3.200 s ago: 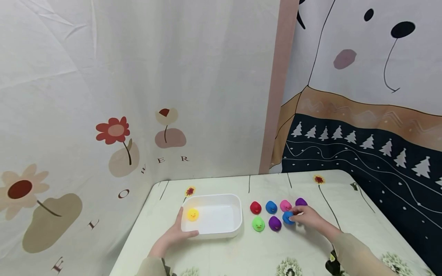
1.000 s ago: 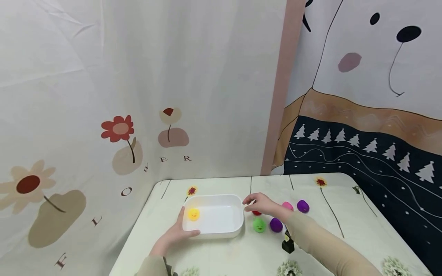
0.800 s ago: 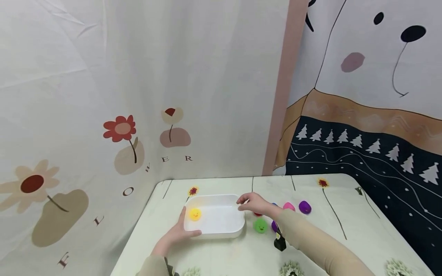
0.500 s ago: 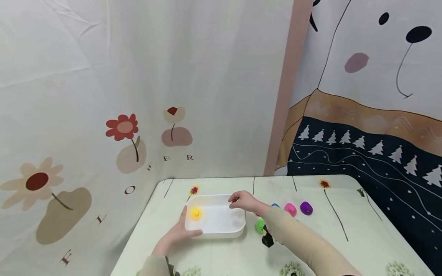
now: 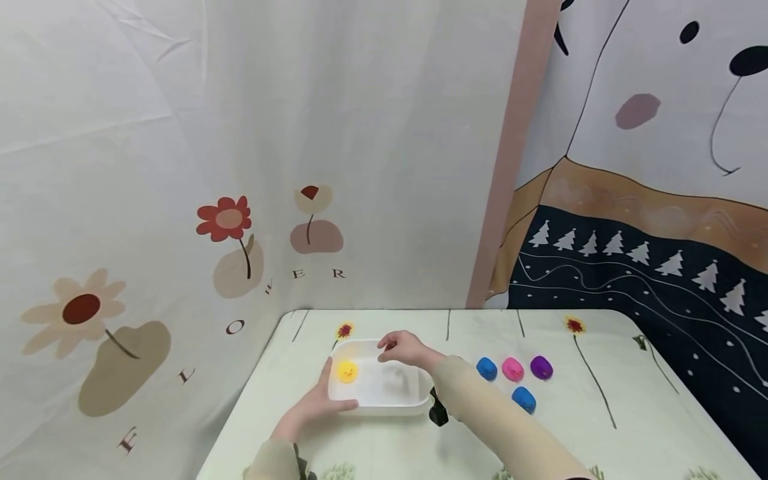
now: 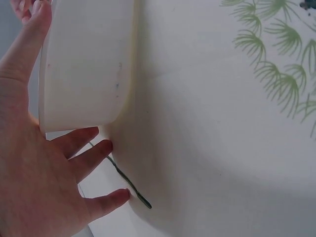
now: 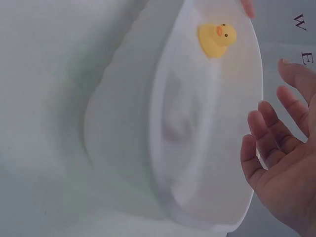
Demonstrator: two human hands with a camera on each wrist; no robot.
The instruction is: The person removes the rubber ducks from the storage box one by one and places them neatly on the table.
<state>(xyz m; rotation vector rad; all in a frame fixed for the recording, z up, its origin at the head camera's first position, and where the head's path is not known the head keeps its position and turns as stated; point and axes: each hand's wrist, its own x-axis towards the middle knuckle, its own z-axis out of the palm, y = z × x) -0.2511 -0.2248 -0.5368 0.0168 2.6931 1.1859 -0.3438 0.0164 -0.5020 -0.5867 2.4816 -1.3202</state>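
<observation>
My left hand [image 5: 318, 401] holds the near left corner of a white plastic tub [image 6: 86, 64], its thumb along the front rim and its fingers at the left end. A yellow rubber duck [image 7: 215, 40] sits inside the tub. Over the far right part of the tub hovers my right hand [image 5: 403, 349]; in the right wrist view its fingers [image 7: 269, 133] are loosely bent with nothing between them. On the table to the right lie a blue toy duck [image 5: 523, 400], another blue one [image 5: 487, 369], a pink one [image 5: 513, 369] and a purple one [image 5: 541, 367].
A pale flower-print cloth covers the table [image 5: 582, 400]. Printed curtains hang behind it and at the sides. My right sleeve [image 5: 489, 413] crosses in front of part of the table.
My right hand lets go of the blue duck and travels left to over the tub. That duck now lies nearer the table's front. Red, green and one purple duck are now out of sight behind my right arm.
</observation>
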